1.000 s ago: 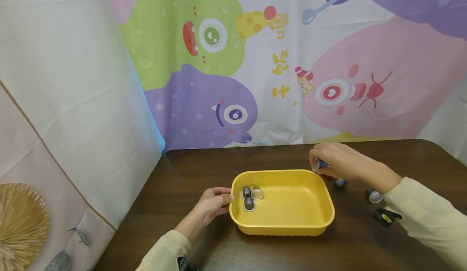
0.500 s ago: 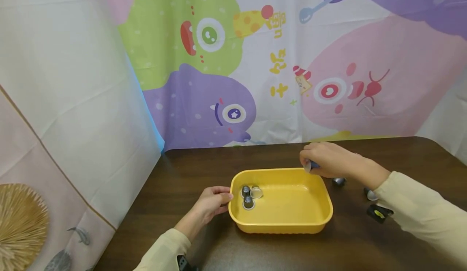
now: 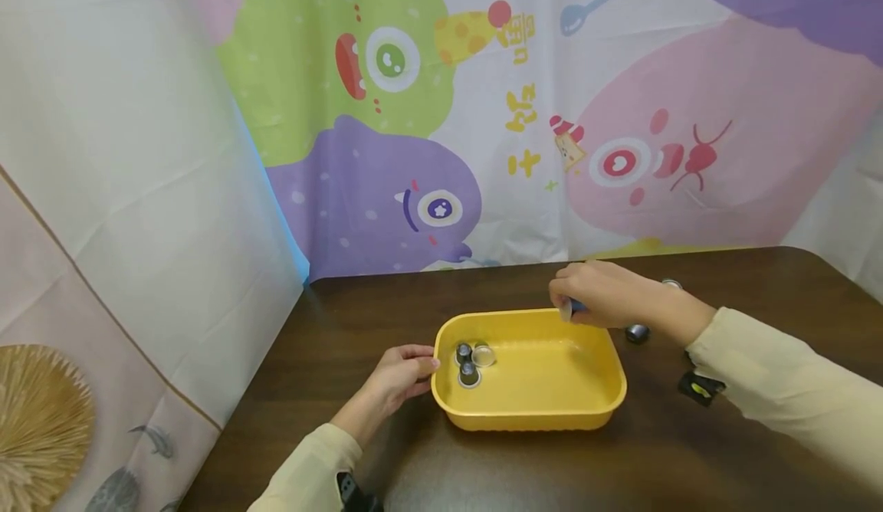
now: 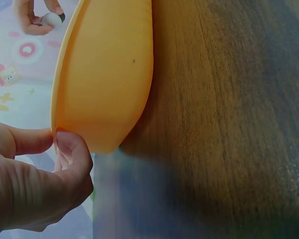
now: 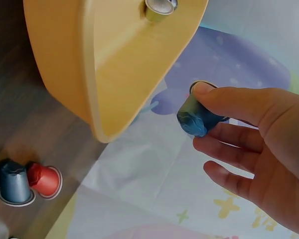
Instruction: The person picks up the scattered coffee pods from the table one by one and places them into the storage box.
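My left hand [image 3: 396, 378] pinches the left rim of a yellow plastic tub [image 3: 545, 389] between thumb and fingers, as the left wrist view also shows. In my right hand [image 3: 607, 293], above the tub's back right rim, is a blue coffee capsule [image 5: 195, 114]. Thumb and fingers hold it by the sides in the right wrist view. Inside the tub, at the left end, two dark capsules [image 3: 469, 375] stand beside a capsule with its pale lid [image 3: 484, 356] showing.
On the dark wooden table [image 3: 359, 313], to the tub's right, lie more capsules, including a dark blue one [image 5: 14, 183] and a red one [image 5: 47, 180] side by side. A cartoon-print cloth [image 3: 517, 213] hangs behind the table.
My right hand has moved left with the blue capsule, from beside the tub to over its back right rim. My left hand keeps its hold on the rim.
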### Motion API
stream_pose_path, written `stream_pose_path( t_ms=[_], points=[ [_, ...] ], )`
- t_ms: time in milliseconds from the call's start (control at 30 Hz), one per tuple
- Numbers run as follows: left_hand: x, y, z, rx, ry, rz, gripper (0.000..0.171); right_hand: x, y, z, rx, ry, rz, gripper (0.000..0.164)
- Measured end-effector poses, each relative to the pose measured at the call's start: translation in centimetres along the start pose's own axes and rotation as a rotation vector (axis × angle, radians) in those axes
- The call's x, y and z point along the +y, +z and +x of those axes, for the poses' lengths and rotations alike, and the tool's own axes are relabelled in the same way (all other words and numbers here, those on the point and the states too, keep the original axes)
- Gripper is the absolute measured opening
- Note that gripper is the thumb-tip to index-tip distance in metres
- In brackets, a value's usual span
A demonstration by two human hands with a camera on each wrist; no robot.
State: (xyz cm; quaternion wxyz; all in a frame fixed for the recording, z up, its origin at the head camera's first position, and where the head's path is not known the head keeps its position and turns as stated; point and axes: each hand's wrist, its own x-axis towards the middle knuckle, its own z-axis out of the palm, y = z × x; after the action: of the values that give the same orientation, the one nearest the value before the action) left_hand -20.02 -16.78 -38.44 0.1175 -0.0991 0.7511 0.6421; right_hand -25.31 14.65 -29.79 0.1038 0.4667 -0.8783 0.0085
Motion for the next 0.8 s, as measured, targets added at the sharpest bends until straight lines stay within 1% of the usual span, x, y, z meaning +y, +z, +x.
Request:
stream_pose_path(
  t_ms=[167, 300, 500, 800],
  points=[
    [0.1, 0.0, 0.1, 0.003, -0.012, 0.019, 0.032, -0.4, 0.1, 0.5, -0.036, 0.003, 0.005, 0.025],
    [0.1, 0.0, 0.1, 0.009, -0.015, 0.031, 0.032, -0.8, 0.2, 1.1, -0.055, -0.014, 0.010, 0.024],
    [0.2, 0.0, 0.1, 0.006, -0.014, 0.023, 0.032, -1.2, 0.5, 2.3, -0.095, -0.023, 0.025, 0.023],
    [0.3, -0.1, 0.0, -0.002, -0.024, 0.021, 0.033, -2.0, 0.9, 3.6, -0.119, -0.057, 0.036, 0.023]
  ],
)
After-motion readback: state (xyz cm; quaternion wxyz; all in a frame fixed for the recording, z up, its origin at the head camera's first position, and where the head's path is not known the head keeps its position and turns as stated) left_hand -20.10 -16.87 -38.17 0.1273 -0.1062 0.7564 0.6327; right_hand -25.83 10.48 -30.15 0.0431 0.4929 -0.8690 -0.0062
